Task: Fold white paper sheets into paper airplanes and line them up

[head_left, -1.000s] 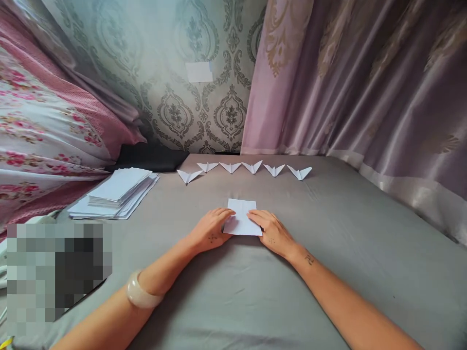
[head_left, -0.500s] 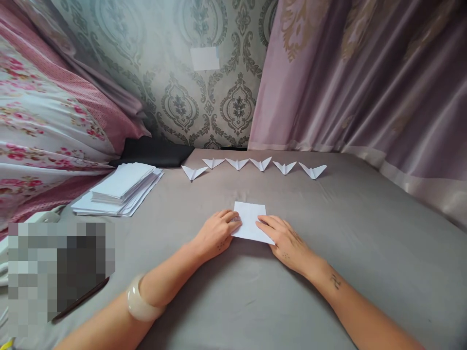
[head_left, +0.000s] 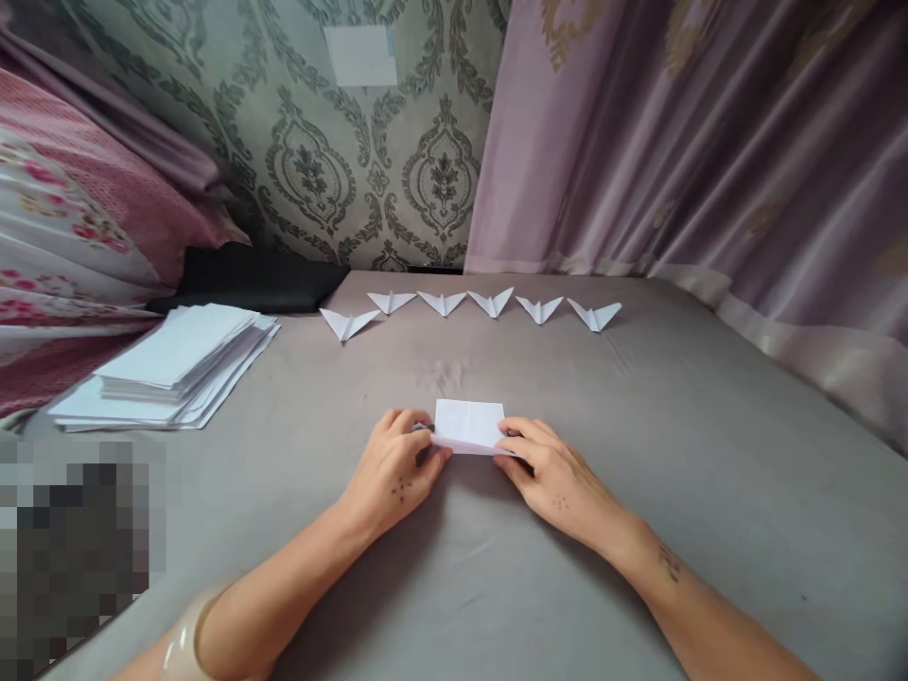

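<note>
A small white sheet of paper (head_left: pixel 469 424) lies on the grey bed sheet (head_left: pixel 638 454) in front of me, its near edge lifted and folding away from me. My left hand (head_left: pixel 394 470) pinches the paper's near left corner. My right hand (head_left: pixel 550 473) pinches its near right corner. Beyond the paper, several folded white paper planes (head_left: pixel 468 307) stand in a row across the sheet.
A stack of white paper sheets (head_left: pixel 170 364) lies at the left. A floral quilt (head_left: pixel 63 236) is piled behind it, next to a black cushion (head_left: pixel 255 281). Patterned wallpaper and a mauve curtain (head_left: pixel 695 161) close off the back and right.
Both hands went from lying flat on the sheet's sides to pinching its near corners. The near edge has lifted, so the paper now looks shorter. My view shifted slightly.
</note>
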`<state>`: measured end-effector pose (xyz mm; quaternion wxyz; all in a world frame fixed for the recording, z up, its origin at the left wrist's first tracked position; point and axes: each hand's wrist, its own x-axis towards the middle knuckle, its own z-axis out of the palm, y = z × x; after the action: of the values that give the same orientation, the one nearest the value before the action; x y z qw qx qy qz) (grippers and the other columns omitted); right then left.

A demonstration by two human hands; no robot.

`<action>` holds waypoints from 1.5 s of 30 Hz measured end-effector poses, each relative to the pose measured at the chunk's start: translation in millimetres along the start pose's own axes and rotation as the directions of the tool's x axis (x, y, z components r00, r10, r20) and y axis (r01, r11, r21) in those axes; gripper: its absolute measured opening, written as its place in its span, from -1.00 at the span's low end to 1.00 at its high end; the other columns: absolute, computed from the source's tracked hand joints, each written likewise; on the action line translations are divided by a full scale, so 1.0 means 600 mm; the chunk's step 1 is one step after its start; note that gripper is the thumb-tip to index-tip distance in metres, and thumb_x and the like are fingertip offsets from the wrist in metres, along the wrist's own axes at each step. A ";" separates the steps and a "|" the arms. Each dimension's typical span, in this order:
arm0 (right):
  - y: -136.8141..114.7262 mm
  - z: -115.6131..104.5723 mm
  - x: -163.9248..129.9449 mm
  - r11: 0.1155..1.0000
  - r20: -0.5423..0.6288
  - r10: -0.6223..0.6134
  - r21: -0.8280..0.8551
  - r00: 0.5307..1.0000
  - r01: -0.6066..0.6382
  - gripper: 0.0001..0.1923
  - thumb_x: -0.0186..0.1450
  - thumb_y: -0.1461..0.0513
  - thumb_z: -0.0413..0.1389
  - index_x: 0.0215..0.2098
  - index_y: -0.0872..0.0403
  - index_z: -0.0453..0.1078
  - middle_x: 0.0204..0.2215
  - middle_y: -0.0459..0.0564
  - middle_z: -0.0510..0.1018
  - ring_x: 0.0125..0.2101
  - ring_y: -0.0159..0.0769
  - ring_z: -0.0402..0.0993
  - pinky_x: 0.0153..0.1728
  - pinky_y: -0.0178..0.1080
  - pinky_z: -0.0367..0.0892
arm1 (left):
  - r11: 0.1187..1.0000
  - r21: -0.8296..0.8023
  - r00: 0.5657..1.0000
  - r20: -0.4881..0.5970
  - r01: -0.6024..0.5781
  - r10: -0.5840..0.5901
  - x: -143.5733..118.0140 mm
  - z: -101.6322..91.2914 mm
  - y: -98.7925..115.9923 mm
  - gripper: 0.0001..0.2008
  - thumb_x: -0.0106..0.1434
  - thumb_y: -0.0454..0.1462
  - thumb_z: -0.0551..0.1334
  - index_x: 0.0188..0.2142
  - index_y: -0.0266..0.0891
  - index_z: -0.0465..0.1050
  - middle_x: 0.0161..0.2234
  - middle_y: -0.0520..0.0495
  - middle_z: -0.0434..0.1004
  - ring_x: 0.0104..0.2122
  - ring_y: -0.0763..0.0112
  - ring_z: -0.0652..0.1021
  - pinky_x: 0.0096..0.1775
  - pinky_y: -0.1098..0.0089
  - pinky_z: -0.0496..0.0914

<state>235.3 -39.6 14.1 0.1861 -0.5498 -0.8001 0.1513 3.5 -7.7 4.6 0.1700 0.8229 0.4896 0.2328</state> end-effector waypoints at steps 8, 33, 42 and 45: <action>0.001 0.013 0.016 0.971 -0.069 0.168 0.184 0.983 -0.153 -0.77 0.36 0.18 -0.01 -0.30 0.01 0.49 -0.05 -0.04 0.48 -0.07 -0.24 0.37 -0.05 -0.17 0.32 | 0.970 -0.080 0.973 0.030 0.231 -0.229 0.010 0.002 0.013 -0.76 0.24 -0.14 0.21 -0.49 -0.18 0.50 -0.07 -0.10 0.46 -0.04 0.10 0.35 -0.06 0.10 0.36; 0.011 0.041 0.045 0.939 -0.210 0.341 0.120 0.916 -0.322 -0.69 0.24 0.17 0.08 -0.64 0.05 0.21 -0.27 -0.02 0.41 -0.32 -0.28 0.42 -0.26 -0.21 0.30 | 0.979 -0.039 0.980 -0.021 0.199 -0.199 0.029 0.023 -0.006 -0.64 0.28 -0.13 0.14 -0.58 -0.24 0.42 -0.24 -0.12 0.42 -0.22 0.22 0.37 -0.14 0.15 0.33; 0.012 0.037 0.050 0.941 -0.193 0.338 0.074 0.921 -0.330 -0.63 0.30 0.14 0.02 -0.64 0.04 0.15 -0.34 -0.04 0.39 -0.42 -0.35 0.36 -0.36 -0.26 0.26 | 0.996 0.039 0.995 -0.052 0.085 -0.083 0.030 0.024 -0.009 -0.62 0.34 -0.17 0.09 -0.58 -0.25 0.36 -0.27 -0.14 0.41 -0.31 0.29 0.36 -0.24 0.23 0.33; 0.012 0.037 0.051 0.940 -0.183 0.340 0.059 0.922 -0.335 -0.63 0.30 0.13 0.02 -0.63 0.04 0.13 -0.35 -0.05 0.37 -0.44 -0.36 0.34 -0.38 -0.27 0.25 | 0.995 0.087 0.997 -0.057 0.046 -0.041 0.032 0.024 -0.010 -0.62 0.36 -0.18 0.06 -0.57 -0.25 0.35 -0.27 -0.14 0.41 -0.33 0.31 0.36 -0.26 0.24 0.33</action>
<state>220.8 -9.2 -4.6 0.2403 -0.6889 -0.6697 0.1382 14.9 11.2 -6.0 0.1247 0.8119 0.5220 0.2298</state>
